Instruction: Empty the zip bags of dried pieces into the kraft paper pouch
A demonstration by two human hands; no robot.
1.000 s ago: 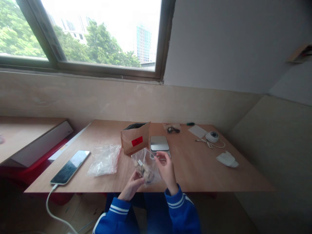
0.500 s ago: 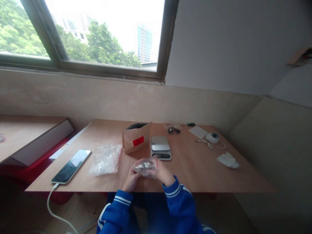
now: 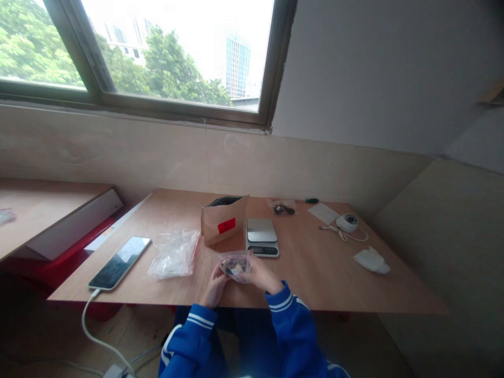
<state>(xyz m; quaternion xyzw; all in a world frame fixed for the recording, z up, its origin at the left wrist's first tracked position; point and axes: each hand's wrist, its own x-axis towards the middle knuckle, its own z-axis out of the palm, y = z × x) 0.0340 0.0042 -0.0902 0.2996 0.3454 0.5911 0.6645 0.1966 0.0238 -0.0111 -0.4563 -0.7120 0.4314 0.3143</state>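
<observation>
Both my hands hold a small clear plastic bag (image 3: 235,265) with dark and pale bits inside, low over the near edge of the wooden table (image 3: 315,273). My left hand (image 3: 214,286) grips the bag's left side, fingers curled. My right hand (image 3: 262,275) is closed on its right side. Just behind the bag stands a small digital scale (image 3: 261,236), and to its left an open brown paper bag (image 3: 223,224) with a red label.
A pile of empty clear zip bags (image 3: 174,254) lies left of my hands. A phone (image 3: 119,255) on a white cable lies at the table's left. At the far right are a small white round device (image 3: 347,222), a paper slip (image 3: 323,212) and a white cloth (image 3: 371,260).
The clear bag was held up and spread open a second ago; my hands have lowered it to the table edge and gathered it into a small bundle.
</observation>
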